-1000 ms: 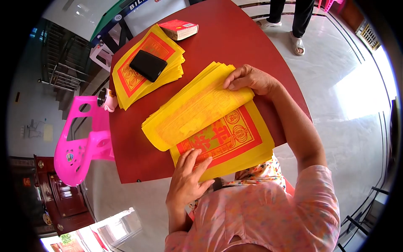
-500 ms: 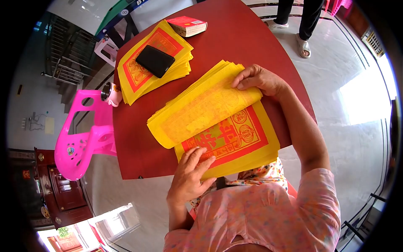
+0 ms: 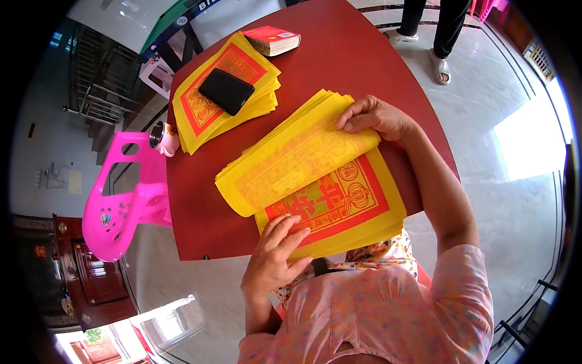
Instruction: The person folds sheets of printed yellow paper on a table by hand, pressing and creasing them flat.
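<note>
A stack of yellow paper sheets with red and gold print (image 3: 364, 200) lies at the near edge of the red table. Several top sheets are folded back over it, their plain yellow underside (image 3: 291, 167) facing up. My right hand (image 3: 373, 118) pinches the upper right corner of these folded sheets between thumb and fingers. At the lower left of the stack, my left hand (image 3: 276, 255) rests with fingers spread on the printed sheet, just below the curled fold.
A second stack of printed yellow sheets (image 3: 191, 136) lies farther back with a black phone (image 3: 226, 91) on it. Beside it is a thick red book (image 3: 271, 40). A pink cup (image 3: 165, 138) and pink plastic chair (image 3: 124, 209) are left. A person's legs (image 3: 448, 30) stand beyond the table (image 3: 345, 54).
The view has shifted very slightly. Both hands and the folded sheets keep almost the same position.
</note>
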{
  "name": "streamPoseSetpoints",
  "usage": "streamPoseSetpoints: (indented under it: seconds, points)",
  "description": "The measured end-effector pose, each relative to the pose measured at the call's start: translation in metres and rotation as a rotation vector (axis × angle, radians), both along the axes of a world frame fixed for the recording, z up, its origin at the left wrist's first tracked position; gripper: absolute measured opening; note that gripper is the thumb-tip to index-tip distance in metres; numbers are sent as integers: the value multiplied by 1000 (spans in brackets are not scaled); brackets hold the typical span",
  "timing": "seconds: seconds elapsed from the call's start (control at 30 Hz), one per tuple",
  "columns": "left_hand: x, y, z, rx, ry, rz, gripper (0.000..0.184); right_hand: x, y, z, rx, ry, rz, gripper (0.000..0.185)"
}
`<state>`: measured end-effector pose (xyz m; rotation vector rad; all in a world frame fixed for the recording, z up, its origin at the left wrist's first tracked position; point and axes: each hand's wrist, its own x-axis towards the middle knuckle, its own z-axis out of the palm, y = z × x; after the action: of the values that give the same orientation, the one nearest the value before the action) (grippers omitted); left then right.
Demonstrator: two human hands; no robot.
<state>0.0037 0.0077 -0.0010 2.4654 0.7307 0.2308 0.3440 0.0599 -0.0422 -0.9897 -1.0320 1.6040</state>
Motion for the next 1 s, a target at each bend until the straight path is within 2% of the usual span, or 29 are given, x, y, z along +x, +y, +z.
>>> streamPoseSetpoints:
  seconds: [0.57, 0.77, 1.0]
  points:
    - [-5, 5, -7, 24, -76, 14, 35, -1, 0, 3, -15, 1, 16, 17]
    - [-16, 5, -3, 18, -249, 173, 28, -2, -2, 7, -34, 9, -16, 15]
    - [-15, 3, -4, -79, -322, 139, 14, -2, 0, 3, -25, -3, -4, 16]
